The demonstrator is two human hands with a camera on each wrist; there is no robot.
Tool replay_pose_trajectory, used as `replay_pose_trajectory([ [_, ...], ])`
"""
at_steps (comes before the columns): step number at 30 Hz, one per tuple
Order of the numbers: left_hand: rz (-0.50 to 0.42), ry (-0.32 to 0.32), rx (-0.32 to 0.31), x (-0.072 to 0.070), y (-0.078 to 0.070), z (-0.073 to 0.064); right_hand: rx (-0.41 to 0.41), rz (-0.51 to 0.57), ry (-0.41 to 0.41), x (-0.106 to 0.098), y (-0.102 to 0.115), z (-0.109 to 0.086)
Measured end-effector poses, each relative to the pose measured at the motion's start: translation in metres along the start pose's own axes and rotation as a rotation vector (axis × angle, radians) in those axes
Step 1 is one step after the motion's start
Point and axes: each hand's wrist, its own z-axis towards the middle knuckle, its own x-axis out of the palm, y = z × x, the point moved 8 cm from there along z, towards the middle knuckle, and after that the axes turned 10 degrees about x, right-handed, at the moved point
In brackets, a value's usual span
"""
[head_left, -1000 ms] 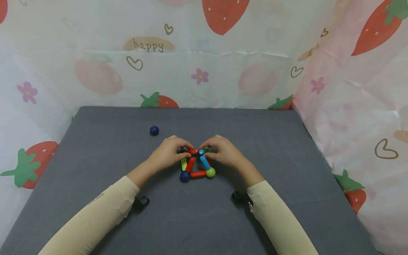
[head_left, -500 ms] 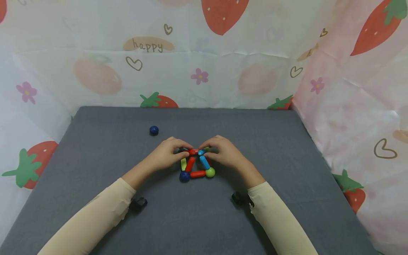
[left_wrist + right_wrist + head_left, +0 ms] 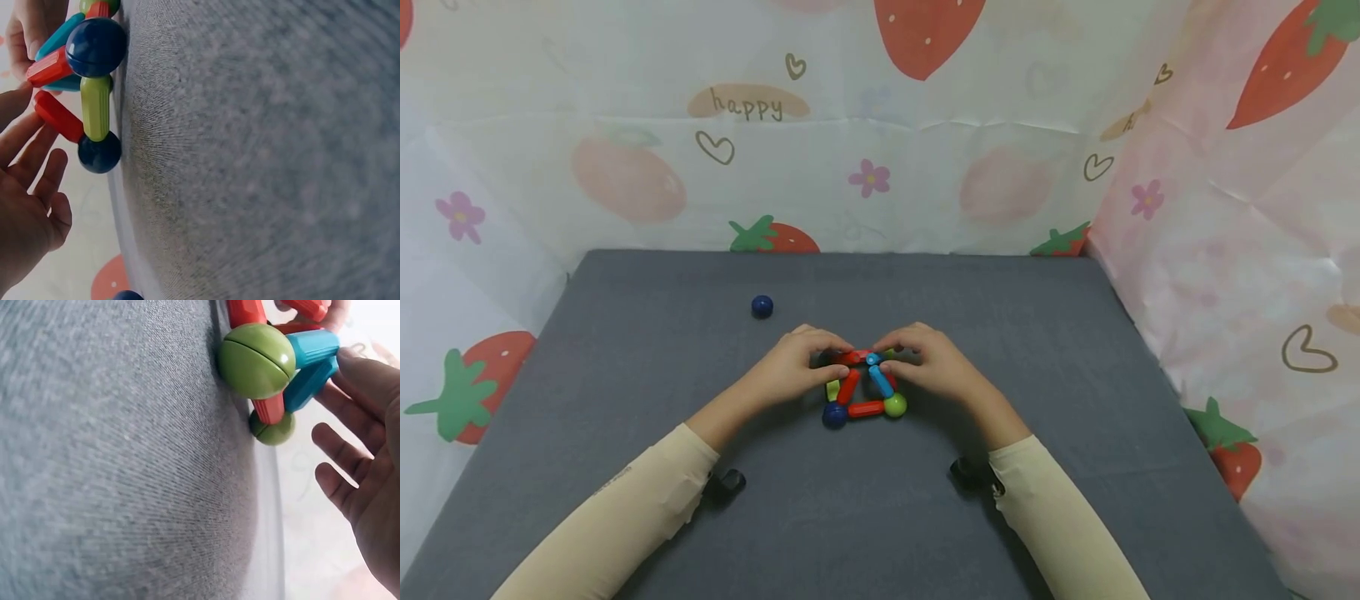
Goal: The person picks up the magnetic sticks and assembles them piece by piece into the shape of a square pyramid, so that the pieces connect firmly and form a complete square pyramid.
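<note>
A frame of magnetic sticks and balls stands mid-table: a red front stick (image 3: 867, 408) joins a navy ball (image 3: 835, 415) to a green ball (image 3: 895, 405). My left hand (image 3: 792, 367) pinches the upper ends of two leaning red sticks (image 3: 57, 115), which rise from navy balls joined by a yellow-green stick (image 3: 95, 109). On the other side, my right hand (image 3: 936, 360) pinches the tops of two leaning blue sticks (image 3: 315, 348) above the green balls (image 3: 273, 429). The red and blue tops lean close together; whether they touch is unclear. Fingers partly cover the far side.
A loose navy ball (image 3: 762, 307) lies behind my left hand on the grey tabletop (image 3: 865, 517). A strawberry-patterned curtain (image 3: 917, 200) hangs behind the table. Black wrist devices (image 3: 727, 483) sit under both forearms.
Both hands shift only slightly at the stick tops. The left thumb has come down a little over the yellow-green stick, and the right hand has edged outward. The frame stays in place.
</note>
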Motion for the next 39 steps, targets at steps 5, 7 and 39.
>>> replay_pose_trajectory([
  [5,0.054,0.003,0.035,0.000,-0.005,0.001,-0.003,-0.024,-0.013,0.002,0.000,0.000],
  [7,0.068,0.004,0.044,0.001,-0.007,0.001,-0.009,-0.029,-0.018,0.002,0.001,0.000],
  [39,0.283,-0.236,-0.196,-0.090,0.061,-0.012,0.099,-0.040,-0.064,0.005,-0.010,-0.009],
])
